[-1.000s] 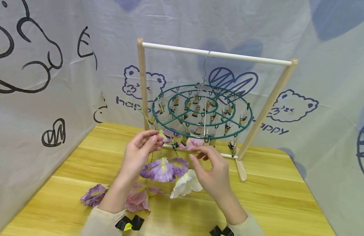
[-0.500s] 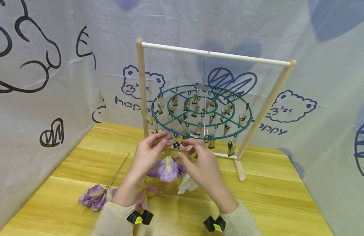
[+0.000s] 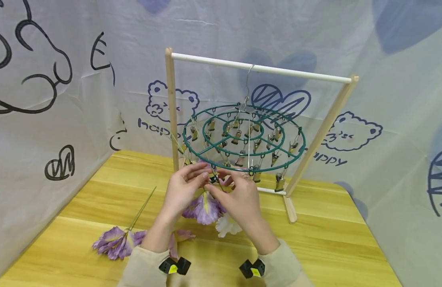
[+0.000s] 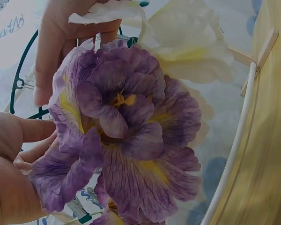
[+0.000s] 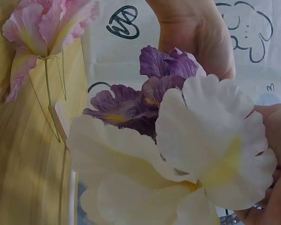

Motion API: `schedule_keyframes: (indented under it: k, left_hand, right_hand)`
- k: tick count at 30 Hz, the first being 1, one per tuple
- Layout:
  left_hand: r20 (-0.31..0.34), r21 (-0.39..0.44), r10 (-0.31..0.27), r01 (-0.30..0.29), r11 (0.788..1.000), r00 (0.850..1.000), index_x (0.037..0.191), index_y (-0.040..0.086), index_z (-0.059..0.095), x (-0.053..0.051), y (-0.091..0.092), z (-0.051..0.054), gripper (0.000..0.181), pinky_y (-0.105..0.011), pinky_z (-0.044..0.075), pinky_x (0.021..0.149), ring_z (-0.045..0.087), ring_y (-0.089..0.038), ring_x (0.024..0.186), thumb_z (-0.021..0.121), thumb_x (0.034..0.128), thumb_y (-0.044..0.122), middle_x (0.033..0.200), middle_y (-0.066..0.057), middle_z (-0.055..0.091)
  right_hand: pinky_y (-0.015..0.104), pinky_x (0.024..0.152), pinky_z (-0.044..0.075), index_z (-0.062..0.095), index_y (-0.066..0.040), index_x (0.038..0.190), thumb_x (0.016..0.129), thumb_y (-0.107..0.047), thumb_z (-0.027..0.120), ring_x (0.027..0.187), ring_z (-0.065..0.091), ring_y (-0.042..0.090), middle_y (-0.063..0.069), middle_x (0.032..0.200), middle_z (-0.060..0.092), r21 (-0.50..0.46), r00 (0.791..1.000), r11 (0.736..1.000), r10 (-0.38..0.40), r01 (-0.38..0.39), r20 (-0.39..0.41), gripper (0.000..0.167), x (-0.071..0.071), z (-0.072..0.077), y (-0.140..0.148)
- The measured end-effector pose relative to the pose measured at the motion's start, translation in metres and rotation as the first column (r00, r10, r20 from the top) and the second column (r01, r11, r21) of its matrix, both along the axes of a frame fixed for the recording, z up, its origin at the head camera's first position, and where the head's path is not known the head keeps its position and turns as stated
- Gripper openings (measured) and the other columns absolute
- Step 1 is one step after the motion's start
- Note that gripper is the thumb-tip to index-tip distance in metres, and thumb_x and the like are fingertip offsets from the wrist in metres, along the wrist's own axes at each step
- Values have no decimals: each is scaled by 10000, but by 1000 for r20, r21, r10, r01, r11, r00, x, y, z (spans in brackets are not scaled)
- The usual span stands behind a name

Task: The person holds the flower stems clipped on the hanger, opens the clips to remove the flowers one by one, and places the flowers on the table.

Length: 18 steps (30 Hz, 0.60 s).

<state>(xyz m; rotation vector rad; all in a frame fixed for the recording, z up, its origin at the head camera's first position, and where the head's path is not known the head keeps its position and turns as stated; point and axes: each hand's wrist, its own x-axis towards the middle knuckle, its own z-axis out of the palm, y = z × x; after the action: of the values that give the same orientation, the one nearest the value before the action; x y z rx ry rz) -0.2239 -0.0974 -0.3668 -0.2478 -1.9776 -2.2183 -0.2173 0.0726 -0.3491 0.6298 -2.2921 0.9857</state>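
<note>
Both hands meet at the green round clip hanger [image 3: 213,159], below its near-left rim, around one dark clip [image 3: 214,180]. The fingers of my left hand [image 3: 178,190] are loosely bent left of the clip. My right hand [image 3: 243,199] has its thumb and index finger on either side of the clip; whether they pinch it, I cannot tell. A purple flower [image 3: 205,210] with yellow streaks and a white flower [image 3: 228,226] hang below the hands. In the wrist views, the purple flower [image 4: 126,112] and white flower [image 5: 206,150] hide most fingertips.
A wooden stand [image 3: 170,103] with a white top bar [image 3: 256,68] holds the hanger. Several unused-looking metal clips [image 3: 279,181] dangle from its rings. Another purple flower [image 3: 113,243] lies on the wood-grain table [image 3: 321,231] at left; a pink flower [image 3: 177,239] is partly behind my left forearm.
My two hands have come together from apart, the left shifting right and the right shifting left, until they meet at the clip. The hanging flowers have moved slightly.
</note>
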Motion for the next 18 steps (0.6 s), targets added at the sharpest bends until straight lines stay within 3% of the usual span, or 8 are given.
schedule_keyframes:
  k: [4,11,18]
  left_hand:
    - [-14,0,4,-4,1000,1000,1361,-66,615,-1,2,-1,347,-278,625,877,704,-313,1128,635,1022,5,1259,-247,691]
    - [-8,56,12,-11,998,1000,1326,-120,605,-6,7,-2,325,-314,638,862,714,-166,975,629,1018,-19,1234,-285,666]
    - [-3,43,45,-45,998,999,1273,-115,625,-11,9,-1,282,-329,650,808,711,-181,892,644,1016,1,1162,-259,683]
  right_hand:
    - [250,536,496,791,-70,1083,814,-269,914,688,655,181,33,764,721,-15,999,1000,-6,5,-38,357,-1,-1,-2]
    - [344,631,606,785,-38,1060,832,-187,893,722,678,208,103,819,734,-97,998,995,22,-28,-62,293,-2,-6,1]
    - [376,662,611,780,-9,1035,831,-146,883,708,681,218,115,814,739,-129,997,990,43,-50,-62,266,-2,-8,5]
